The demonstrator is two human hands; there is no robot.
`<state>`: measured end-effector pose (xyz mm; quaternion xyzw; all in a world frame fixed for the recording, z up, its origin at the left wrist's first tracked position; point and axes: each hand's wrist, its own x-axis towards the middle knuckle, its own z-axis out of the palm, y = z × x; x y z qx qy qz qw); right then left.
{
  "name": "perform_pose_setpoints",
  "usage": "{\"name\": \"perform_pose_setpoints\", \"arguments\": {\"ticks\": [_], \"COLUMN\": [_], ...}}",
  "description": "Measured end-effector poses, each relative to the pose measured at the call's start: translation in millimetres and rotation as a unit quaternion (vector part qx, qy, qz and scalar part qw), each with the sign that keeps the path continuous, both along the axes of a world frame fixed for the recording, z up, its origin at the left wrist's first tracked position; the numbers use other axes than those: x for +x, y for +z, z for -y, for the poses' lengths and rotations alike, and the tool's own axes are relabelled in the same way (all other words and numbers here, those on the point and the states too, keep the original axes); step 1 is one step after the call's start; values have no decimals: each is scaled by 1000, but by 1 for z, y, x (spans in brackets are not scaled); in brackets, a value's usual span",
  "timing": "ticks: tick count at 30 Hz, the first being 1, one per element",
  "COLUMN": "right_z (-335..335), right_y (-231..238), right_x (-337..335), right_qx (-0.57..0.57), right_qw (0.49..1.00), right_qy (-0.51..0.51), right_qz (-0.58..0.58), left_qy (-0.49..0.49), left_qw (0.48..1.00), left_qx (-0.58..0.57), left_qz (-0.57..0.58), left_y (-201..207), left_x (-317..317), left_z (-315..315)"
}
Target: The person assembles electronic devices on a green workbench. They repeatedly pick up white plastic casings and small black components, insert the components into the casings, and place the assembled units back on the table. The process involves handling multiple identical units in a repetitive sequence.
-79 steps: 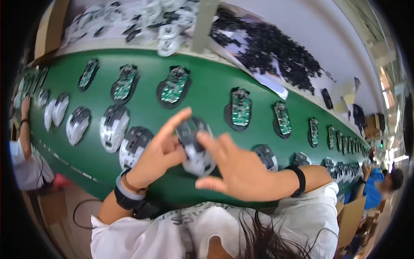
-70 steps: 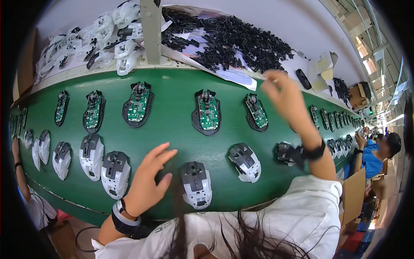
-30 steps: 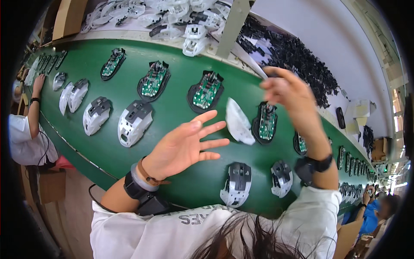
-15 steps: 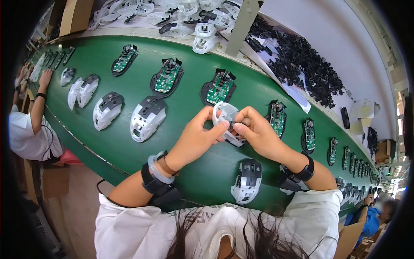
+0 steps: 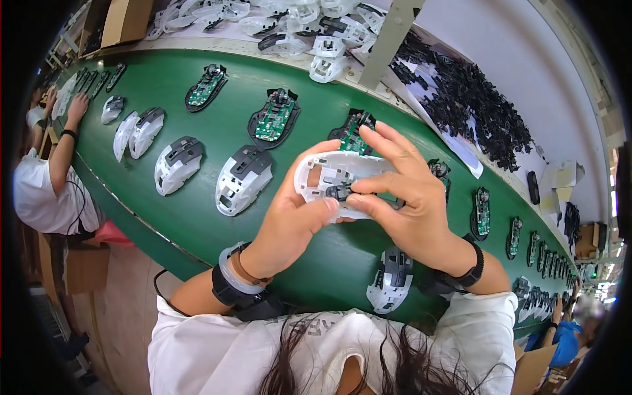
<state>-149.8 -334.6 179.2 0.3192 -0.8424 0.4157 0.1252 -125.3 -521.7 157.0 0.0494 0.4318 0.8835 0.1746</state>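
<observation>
Between my hands is a white mouse shell [image 5: 315, 176], its hollow inside turned up toward me. My left hand [image 5: 289, 214] grips the shell's left end, thumb on the near rim. My right hand [image 5: 411, 197] pinches a small black plastic part [image 5: 339, 191] against the inside of the shell. Whether that part is seated there, I cannot tell. Just beyond my right fingers lies a mouse base with a green circuit board [image 5: 355, 135], partly covered by the hand. A grey-and-white mouse shell [image 5: 392, 280] rests on the green bench below my right hand.
Mouse bases with green boards [image 5: 274, 117] line the green bench [image 5: 197, 227], with more shells [image 5: 243, 179] nearer me. White shells [image 5: 329, 56] and a heap of small black parts [image 5: 471, 105] lie on the shelf behind a metal post [image 5: 388, 43]. Co-workers sit at both sides.
The shell has come nearer to me and turned, so its inside faces up. My right fingers now press the black part into it. The view has shifted slightly.
</observation>
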Motion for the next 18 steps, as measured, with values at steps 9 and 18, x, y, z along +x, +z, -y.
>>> {"name": "perform_pose_setpoints", "arguments": {"ticks": [9, 18], "right_z": [17, 2], "right_y": [-7, -5], "right_x": [-2, 4], "right_qx": [152, 168], "right_qw": [979, 961], "right_qy": [-20, 66], "right_qz": [-134, -208], "left_qy": [81, 84], "left_qw": [985, 986], "left_qx": [-105, -131], "left_qz": [-114, -64], "left_y": [-9, -4], "left_x": [0, -2], "left_z": [12, 15]}}
